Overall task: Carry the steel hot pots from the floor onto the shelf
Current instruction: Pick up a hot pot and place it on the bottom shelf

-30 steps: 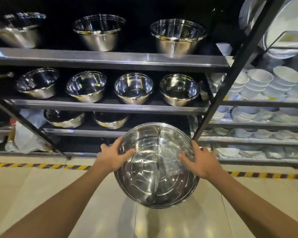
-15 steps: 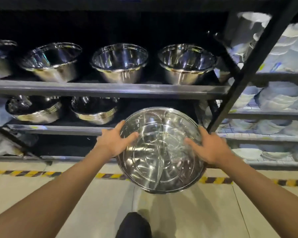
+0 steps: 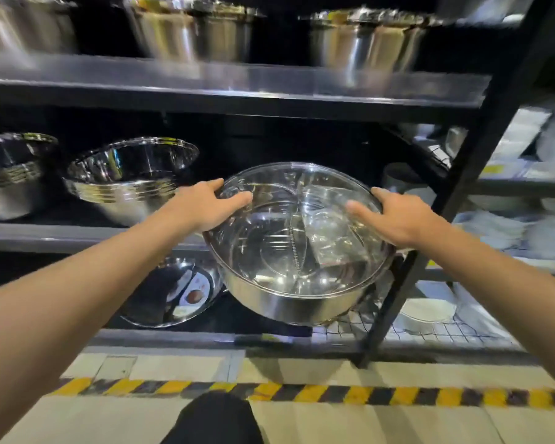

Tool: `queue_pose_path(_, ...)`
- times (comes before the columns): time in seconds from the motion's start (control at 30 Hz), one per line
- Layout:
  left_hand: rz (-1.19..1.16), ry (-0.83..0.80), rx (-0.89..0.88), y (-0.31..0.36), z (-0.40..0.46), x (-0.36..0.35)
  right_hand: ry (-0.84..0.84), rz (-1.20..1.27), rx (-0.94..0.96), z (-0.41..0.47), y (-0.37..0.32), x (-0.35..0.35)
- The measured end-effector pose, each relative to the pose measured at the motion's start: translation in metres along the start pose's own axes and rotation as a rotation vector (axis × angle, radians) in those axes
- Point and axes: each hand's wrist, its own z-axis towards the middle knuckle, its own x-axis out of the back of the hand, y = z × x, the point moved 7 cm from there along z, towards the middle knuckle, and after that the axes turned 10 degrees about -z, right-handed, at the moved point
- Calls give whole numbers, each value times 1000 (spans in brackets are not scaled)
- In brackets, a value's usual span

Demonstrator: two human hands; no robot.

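I hold a wide, divided steel hot pot (image 3: 297, 251) in the air with both hands, level with the middle shelf board (image 3: 77, 233). My left hand (image 3: 205, 206) grips its left rim, thumb inside and fingers over the edge. My right hand (image 3: 401, 216) grips the right rim the same way. The pot tilts toward me and sits in front of a dark, free gap at the right end of that shelf. Stacked steel pots (image 3: 129, 174) stand on the shelf to the left of the gap.
More steel pots (image 3: 193, 30) line the upper shelf. A pan with a label (image 3: 173, 290) lies on the bottom shelf. A slanted black post (image 3: 455, 193) rises just right of the pot. White dishes (image 3: 426, 310) fill the wire rack beyond. Hazard tape (image 3: 302, 392) crosses the floor.
I have moved in close and lower, and lifted the pot forward from floor height up to the middle shelf's gap. Both hands kept their grip on the rim.
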Motion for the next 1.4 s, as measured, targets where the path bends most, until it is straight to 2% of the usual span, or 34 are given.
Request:
queue_pose_path(0.17, 3, 41, -12, -10, 30, -13, 19, 36, 34, 36, -6, -19)
queue_pose_path(0.37, -6, 51, 1, -18, 64, -15, 48, 29, -19, 67, -11, -26)
queue_pose_path(0.5, -65, 106, 28, -14, 92, -13, -12, 72, -32, 95, -11, -26)
queue_pose_path(0.67, -265, 167, 21, -23, 110, -7, -107, 159, -76, 119, -11, -29)
queue_pose_path(0.77, -304, 100, -54, -23, 94, -5, -145, 214, -60, 122, -10, -33)
queue_pose_path(0.87, -291, 23, -131, -17, 60, -5, -22, 141, -70, 113, -10, -18)
queue_pose_path(1.03, -254, -9, -191, -17, -4, -30, 312, 158, -52, 45, -3, 9)
queue_pose_path(1.2, -256, 52, -241, -17, -34, -64, 171, 141, 102, -34, -23, -37)
queue_pose_path(1.27, -293, 72, -238, -16, -33, -68, 199, 187, 161, -39, -34, -47)
queue_pose_path(1.4, -268, 105, -218, -12, -16, -67, 297, 322, 158, -14, -33, -51)
